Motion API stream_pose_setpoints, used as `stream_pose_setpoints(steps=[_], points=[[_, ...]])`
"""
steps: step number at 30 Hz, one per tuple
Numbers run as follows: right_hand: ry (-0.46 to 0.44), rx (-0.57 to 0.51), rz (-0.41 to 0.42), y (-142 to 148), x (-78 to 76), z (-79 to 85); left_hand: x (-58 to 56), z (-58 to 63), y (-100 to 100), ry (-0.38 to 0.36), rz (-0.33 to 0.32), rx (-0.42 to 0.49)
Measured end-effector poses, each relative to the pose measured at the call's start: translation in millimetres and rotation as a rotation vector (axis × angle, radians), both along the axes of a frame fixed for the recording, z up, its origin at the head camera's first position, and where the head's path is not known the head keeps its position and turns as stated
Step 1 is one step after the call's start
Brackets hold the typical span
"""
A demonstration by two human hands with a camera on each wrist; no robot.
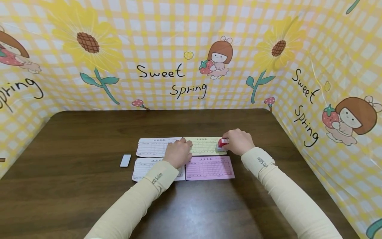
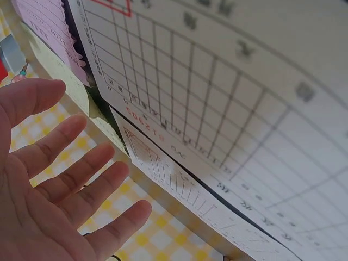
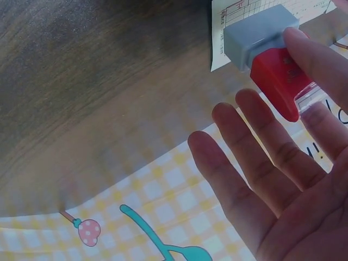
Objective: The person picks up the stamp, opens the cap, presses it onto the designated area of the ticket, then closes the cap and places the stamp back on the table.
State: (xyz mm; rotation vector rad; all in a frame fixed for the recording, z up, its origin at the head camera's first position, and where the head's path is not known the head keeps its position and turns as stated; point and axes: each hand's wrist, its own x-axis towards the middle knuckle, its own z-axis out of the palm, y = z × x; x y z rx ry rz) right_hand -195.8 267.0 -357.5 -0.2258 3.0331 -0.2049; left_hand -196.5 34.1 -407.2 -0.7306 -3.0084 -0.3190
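Observation:
My right hand (image 1: 238, 142) pinches a self-inking stamp (image 3: 280, 70) with a red top and grey base between thumb and index finger; the other fingers are extended. In the head view the stamp is over the right end of the yellow form slip (image 1: 204, 147). My left hand (image 1: 178, 153) has its fingers spread and lies over the inner ends of the white form slips, fingertips at the yellow slip's left edge. One white slip (image 1: 152, 146) is at the back left, another (image 1: 144, 168) in front of it. A pink form slip (image 1: 209, 168) lies in front of the yellow one.
Left of the slips, a small white rectangular block (image 1: 125, 160) lies on the brown wooden table (image 1: 74, 186). A yellow checked cloth (image 1: 167, 39) with flowers and cartoon figures hangs around the back and sides of the table.

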Motion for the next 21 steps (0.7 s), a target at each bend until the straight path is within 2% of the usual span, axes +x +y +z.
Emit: stream_pose_setpoints(steps=[21], points=[[0.007, 0.009, 0.031, -11, 2.5, 2.9, -1.9, 2.5, -12, 0.025, 0.01, -0.033]])
